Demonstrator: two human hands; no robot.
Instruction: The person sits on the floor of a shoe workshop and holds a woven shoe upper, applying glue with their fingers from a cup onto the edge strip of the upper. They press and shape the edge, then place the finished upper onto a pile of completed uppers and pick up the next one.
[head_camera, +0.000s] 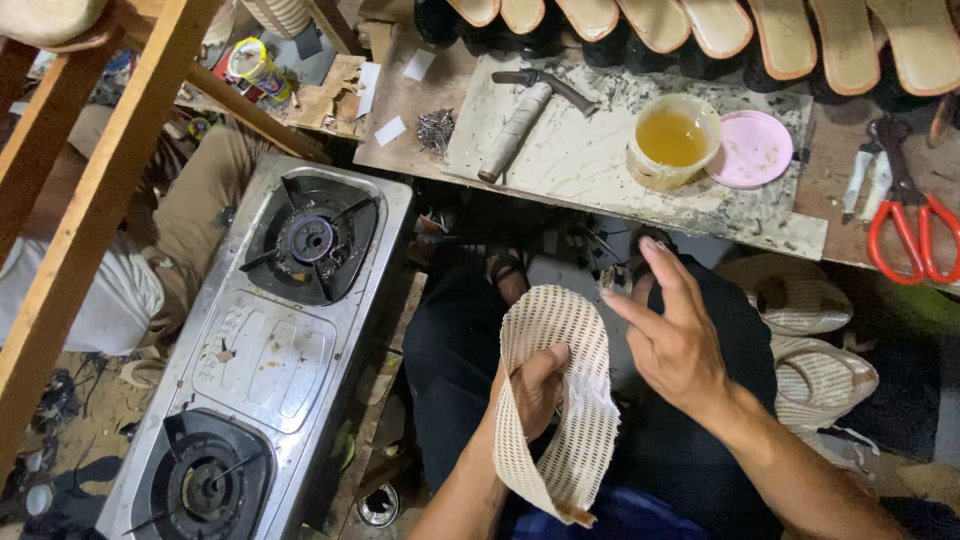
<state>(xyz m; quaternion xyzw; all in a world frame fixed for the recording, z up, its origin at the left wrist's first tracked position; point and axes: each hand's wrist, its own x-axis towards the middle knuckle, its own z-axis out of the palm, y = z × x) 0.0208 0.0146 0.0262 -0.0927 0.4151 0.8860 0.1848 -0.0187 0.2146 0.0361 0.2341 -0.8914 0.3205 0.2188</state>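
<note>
My left hand (532, 385) grips a curved cream strip of woven mesh fabric (562, 400) at lower centre of the frame, over my lap; my right hand (678, 335) is spread wide, empty, just right of it, forefinger near the strip's upper edge. Risk, as I judge it: the lit burner (313, 240) of the steel two-burner gas stove (262, 345) at centre left sits near; a swinging loose end could scorch. The open yellowish tub of amber liquid (672, 140), upper right, could tip if knocked.

The row of shoe soles (720, 25) along the far edge is cut off by the top of the picture. The red-handled scissors (915, 225) run off the right edge. The near burner (205, 485) of the gas stove (265, 350) is clipped at the bottom. The left hand's (535, 390) fingers are hidden behind the woven mesh strip (575, 400).
</note>
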